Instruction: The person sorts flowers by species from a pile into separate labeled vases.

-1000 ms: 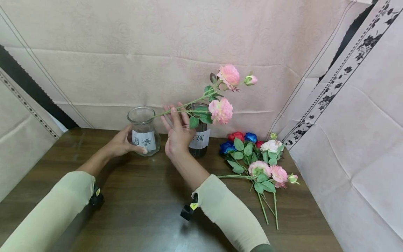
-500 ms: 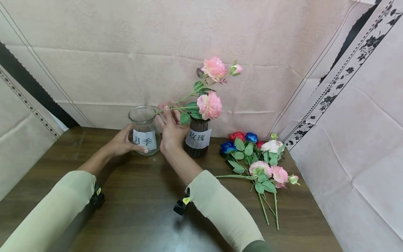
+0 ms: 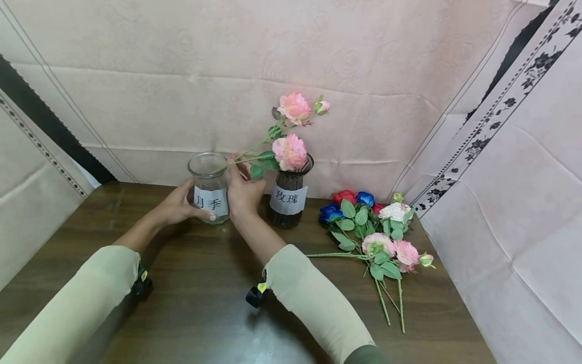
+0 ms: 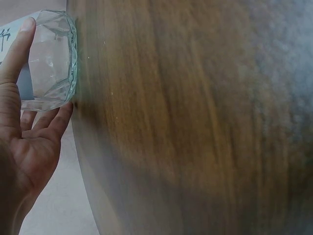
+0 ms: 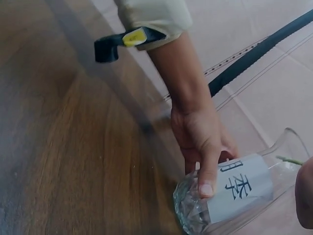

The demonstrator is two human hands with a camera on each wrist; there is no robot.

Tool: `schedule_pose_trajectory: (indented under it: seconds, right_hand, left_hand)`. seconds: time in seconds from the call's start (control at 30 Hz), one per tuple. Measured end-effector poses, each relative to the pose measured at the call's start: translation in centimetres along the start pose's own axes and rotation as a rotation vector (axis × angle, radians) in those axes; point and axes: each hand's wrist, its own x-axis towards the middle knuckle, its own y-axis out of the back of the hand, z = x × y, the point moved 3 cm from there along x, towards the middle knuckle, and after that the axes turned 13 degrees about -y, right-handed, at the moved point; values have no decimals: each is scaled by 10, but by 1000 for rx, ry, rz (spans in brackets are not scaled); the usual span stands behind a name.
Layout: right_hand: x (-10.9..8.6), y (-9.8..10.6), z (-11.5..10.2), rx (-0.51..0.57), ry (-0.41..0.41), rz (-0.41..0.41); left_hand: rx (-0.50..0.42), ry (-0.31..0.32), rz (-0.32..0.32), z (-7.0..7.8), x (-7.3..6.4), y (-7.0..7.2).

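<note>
In the head view, my left hand point(image 3: 175, 206) grips a clear glass vase point(image 3: 206, 179) low on its left side, thumb across the front below a white paper label. The vase stands upright on the table. My right hand point(image 3: 245, 194), beside the vase mouth, pinches the stem of a pink artificial flower point(image 3: 290, 151) with two blooms and a bud. Leaning right, the flower has its lower stem end inside the mouth; the right wrist view shows the green stem tip point(image 5: 289, 160) within the neck. The left wrist view shows my thumb and fingers on opposite sides of the glass.
Just right of my right hand stands a dark ribbed vase point(image 3: 286, 215) with a white label, the pink blooms in front of its rim. Red, blue, white and pink flowers point(image 3: 377, 245) lie in a pile on the table's right side. A pale cloth wall point(image 3: 182, 111) closes off the back.
My right hand has moved left with the pink flower, bringing the stem end further into the clear vase's mouth. Its fingers have closed in from a more spread pose. My left hand stays on the vase.
</note>
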Motion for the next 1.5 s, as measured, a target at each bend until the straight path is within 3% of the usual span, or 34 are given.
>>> schedule_pose_trajectory:
  seconds: [0.37, 0.47, 0.63, 0.83, 0.93, 1.1, 1.27, 1.5]
  right_hand:
    - [1, 1, 10, -427, 9, 51]
    - [2, 2, 10, -469, 24, 58]
    - [3, 4, 10, -443, 36, 66]
    - [6, 0, 5, -477, 71, -20]
    - [7, -4, 1, -575, 93, -65]
    - [10, -8, -4, -842, 134, -153]
    - [10, -4, -3, -1073, 57, -207]
    - [10, 12, 4, -1132, -24, -345]
  left_hand:
    - [-11, 1, -10, 0, 2, -2]
    - [-1, 6, -6, 0, 2, -1]
    - [15, 8, 3, 0, 1, 0]
    - [7, 9, 2, 0, 0, -1]
    - [13, 10, 6, -1, -1, -1]
    - [-16, -15, 5, 0, -1, -1]
    - [-28, -15, -1, 1, -1, -1]
    - [-9, -13, -14, 1, 0, 1]
